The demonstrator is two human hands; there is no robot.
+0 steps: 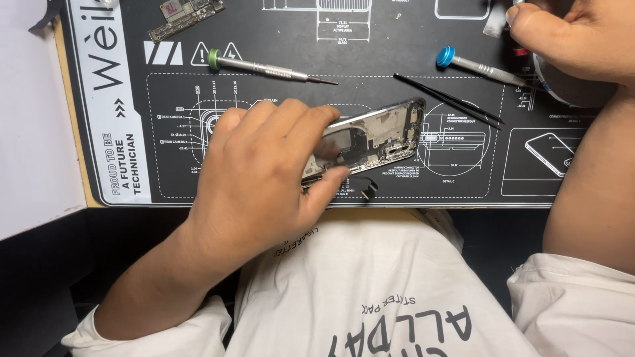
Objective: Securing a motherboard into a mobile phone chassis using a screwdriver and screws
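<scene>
Gripping a stripped phone frame by its near end, the left hand has its fingers curled over the top edge and its thumb pressed in under the lower edge, so the frame is pinched and tilted up off the black repair mat, its far end pointing away to the right. Left of the grip the mat runs to its pale printed border, with a white sheet beyond that edge — open, flat room. Above and left of the grip, at the mat's far edge, lies one bare circuit board, small and studded with parts. Just above the knuckles lies a slim metal screwdriver with a green cap, tip pointing right. Below the grip the mat's front edge meets a thin strip of wooden table, then the person's white printed shirt; a small dark cable end hangs from the frame there. The frame is a shiny metal rim around a grey, recessed inside with small fittings. Right of the frame's free end lie one pair of thin black tweezers, slanted, and a second screwdriver with a blue cap — two drivers in all. Farthest right, the right hand is closed tight at the mat's top corner; what it holds I cannot tell.
</scene>
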